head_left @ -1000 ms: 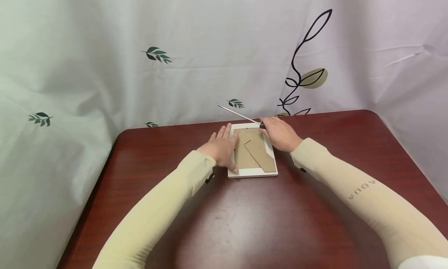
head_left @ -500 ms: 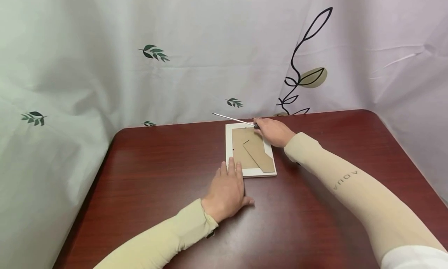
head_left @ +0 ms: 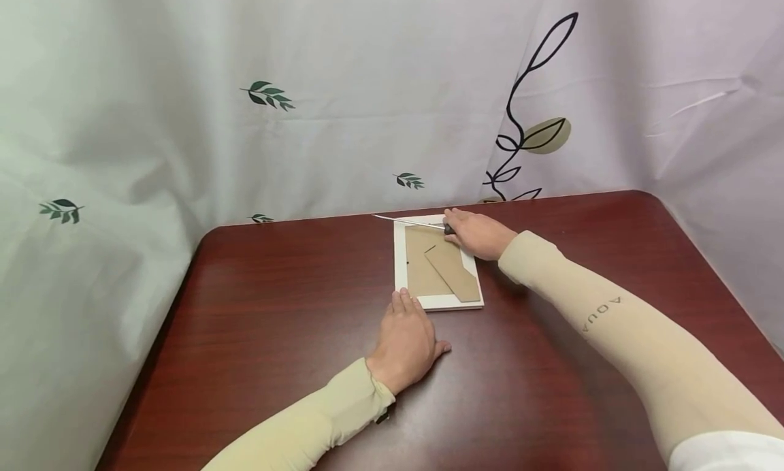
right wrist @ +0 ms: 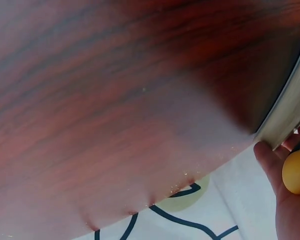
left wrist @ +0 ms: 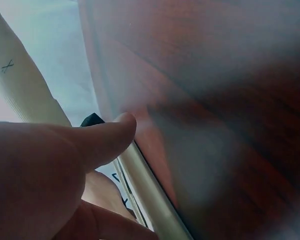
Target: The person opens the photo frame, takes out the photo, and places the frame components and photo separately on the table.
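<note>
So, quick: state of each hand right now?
Left hand: open, at the near left corner of the picture frame.
Right hand: closed, holding a screwdriver.

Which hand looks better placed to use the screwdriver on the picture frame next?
Probably the right hand. It holds the screwdriver, the shaft reaching across the far end of the picture frame. The left hand holds no tool and lies at the near-left corner, perhaps better suited to steadying.
</note>
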### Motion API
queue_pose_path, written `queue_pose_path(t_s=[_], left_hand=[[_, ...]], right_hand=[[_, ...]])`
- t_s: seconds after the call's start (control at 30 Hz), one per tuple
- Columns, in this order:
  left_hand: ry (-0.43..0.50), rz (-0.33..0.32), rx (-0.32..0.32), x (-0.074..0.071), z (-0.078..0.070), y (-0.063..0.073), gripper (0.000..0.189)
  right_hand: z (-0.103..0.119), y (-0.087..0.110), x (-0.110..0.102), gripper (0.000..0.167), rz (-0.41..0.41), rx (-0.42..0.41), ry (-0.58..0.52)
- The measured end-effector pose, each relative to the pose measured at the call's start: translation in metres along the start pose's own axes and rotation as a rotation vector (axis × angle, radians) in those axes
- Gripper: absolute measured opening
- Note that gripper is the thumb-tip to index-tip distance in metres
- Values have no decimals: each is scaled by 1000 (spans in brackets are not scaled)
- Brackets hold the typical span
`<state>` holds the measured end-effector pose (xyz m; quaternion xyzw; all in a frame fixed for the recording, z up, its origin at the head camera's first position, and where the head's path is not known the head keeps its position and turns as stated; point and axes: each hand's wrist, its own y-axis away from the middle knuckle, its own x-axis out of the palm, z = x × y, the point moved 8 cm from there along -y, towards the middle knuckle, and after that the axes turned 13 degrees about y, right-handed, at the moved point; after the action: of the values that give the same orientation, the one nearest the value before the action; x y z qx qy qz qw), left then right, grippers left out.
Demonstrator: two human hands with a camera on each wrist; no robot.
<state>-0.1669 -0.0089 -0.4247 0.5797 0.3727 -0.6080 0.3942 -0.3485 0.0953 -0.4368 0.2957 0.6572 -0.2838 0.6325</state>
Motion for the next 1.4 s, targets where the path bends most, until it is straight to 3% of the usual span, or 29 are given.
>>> queue_pose_path(t_s=[0.27,0.53,0.87,1.4], left_hand=[[-60,-130,24,-8,-3,-8,66],[-47,-123,-14,-8,0,-8,63],[-44,-230,4,-17,7,-6,57],[34,-281,-87,-16,23,-8,55]], right_hand=[[-3,0,-4,61,10,32,7],[-2,-1,-6,62,7,39,-17],[-4,10,-5,61,2,59,-41],[-9,32,-5,59,-63,98,-28]])
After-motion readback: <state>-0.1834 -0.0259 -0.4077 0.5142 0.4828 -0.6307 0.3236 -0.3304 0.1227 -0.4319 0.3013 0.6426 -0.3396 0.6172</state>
